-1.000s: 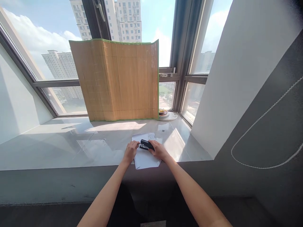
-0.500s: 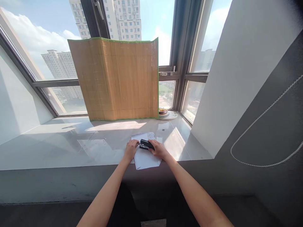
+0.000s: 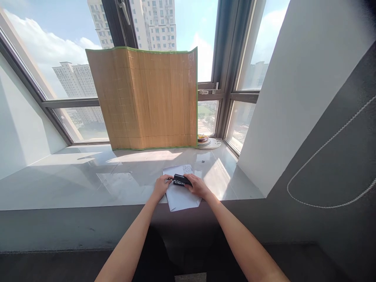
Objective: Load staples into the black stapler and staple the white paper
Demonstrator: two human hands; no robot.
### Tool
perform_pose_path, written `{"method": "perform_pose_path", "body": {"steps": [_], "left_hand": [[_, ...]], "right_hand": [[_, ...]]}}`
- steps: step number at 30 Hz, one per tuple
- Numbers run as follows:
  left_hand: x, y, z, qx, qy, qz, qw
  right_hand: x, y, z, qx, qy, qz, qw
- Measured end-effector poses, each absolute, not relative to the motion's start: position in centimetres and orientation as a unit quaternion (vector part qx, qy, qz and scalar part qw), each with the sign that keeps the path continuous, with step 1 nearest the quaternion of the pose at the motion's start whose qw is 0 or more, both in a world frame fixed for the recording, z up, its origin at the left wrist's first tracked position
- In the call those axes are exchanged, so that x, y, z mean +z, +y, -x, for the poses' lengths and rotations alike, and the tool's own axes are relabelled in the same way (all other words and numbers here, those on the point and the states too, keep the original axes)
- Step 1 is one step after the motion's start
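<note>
White, glossy stone-like windowsill (image 3: 132, 196) carries a flat white paper (image 3: 182, 200), its near end past the front edge. Over the paper, the right hand (image 3: 200, 188) has its grip clamped on a slim, black, hinged stapler (image 3: 181, 179); the left hand (image 3: 161, 187) has its fingertips at the stapler's left end, pinching what I cannot tell. The stapler looks stiff, light, perhaps slick, best held by its right end; the paper should bend easily.

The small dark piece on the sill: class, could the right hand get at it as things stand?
Probably yes: nothing visible blocks the right hand from the small dark piece, though the hand is holding the black stapler.
</note>
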State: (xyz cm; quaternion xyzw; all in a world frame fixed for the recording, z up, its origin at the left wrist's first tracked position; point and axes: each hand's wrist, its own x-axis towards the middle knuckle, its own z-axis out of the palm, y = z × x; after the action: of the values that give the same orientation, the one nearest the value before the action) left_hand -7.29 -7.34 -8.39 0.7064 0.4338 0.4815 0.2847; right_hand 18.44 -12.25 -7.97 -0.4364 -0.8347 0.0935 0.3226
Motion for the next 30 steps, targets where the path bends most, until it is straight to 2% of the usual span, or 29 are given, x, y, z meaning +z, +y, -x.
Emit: {"method": "perform_pose_path", "body": {"steps": [8,17,23,30], "left_hand": [[-8.6,-7.4,7.8,0.408,0.441,-0.762,0.242],[-8.4,-8.0,7.5,0.395,0.388,-0.804,0.219],[-8.3,-8.5,7.5,0.429,0.406,-0.769,0.245],[-8.2,-8.8,7.5,0.409,0.376,-0.776,0.297]], "right_hand": [[-8.8,-11.6,-18.6,0.123,-0.824,0.441,0.333],[-9.0,-9.9,-19.9,0.291,-0.706,0.456,0.456],[-8.7,-10.0,-20.3,0.329,-0.674,0.458,0.477],[-8.1,-10.5,-20.9,0.346,-0.613,0.440,0.558]]}}
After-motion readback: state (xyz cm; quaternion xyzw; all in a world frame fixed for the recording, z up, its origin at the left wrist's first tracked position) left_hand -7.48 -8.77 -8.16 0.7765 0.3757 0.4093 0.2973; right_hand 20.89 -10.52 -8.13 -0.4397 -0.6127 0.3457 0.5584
